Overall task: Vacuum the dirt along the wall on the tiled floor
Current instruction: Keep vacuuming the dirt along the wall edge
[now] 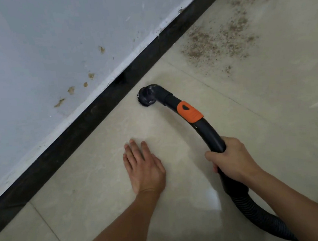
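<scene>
The wall point(49, 43) and its black skirting point(87, 115) close the whole left side. Ahead of the brush head point(146, 98), just beside the skirting, bare tiled floor point(260, 110) runs open to the dirt point(218, 40). Behind it the left hand point(144, 170) lies flat on the floor; the curved tube point(211, 132), gripped by the right hand point(234, 161), and the hose point(248, 209) bar the right.

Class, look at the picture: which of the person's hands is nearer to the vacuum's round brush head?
Left. The left hand lies flat on the tile just short of the brush head; the right hand grips the handle farther back.
</scene>
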Demonstrator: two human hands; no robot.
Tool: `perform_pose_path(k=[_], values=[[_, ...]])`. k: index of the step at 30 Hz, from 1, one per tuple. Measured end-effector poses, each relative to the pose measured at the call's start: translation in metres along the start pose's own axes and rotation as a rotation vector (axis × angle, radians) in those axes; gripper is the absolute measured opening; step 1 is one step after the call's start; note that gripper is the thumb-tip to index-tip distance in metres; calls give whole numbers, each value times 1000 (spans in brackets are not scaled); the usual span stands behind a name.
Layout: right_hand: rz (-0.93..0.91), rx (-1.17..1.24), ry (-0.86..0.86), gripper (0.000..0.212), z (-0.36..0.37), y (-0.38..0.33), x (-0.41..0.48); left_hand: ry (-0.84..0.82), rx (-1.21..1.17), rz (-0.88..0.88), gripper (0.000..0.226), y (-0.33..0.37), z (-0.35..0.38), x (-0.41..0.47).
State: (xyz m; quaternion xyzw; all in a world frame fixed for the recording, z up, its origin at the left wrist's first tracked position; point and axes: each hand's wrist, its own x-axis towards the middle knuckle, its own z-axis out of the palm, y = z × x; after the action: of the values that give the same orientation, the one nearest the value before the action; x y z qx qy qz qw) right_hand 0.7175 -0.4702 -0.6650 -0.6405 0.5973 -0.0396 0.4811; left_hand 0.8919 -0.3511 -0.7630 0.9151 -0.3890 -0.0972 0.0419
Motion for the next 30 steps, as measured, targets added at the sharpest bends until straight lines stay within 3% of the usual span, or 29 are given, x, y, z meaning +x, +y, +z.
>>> perform_pose_path(k=[8,11,14,16,20,22,24,30], values=[[189,-16,357,16,-78,120,-86,-50,-13,19,59,5,-9,-8],[264,35,483,17,-114,148,-98,-108,74,160,56,15,-21,-1],[283,164,577,17,-135,155,-76,-7,37,300,53,51,-24,23],[242,201,557,15,-131,151,-60,46,-48,274,51,85,-20,44],[113,132,360,9,-118,139,-43,76,-155,45,45,137,-1,84],[106,115,392,8,-123,137,-34,90,-150,-61,46,151,8,89],[112,130,430,9,-125,133,-23,106,-133,-95,48,156,15,87],[169,111,218,16,-121,114,-12,79,-111,-125,50,156,12,83]])
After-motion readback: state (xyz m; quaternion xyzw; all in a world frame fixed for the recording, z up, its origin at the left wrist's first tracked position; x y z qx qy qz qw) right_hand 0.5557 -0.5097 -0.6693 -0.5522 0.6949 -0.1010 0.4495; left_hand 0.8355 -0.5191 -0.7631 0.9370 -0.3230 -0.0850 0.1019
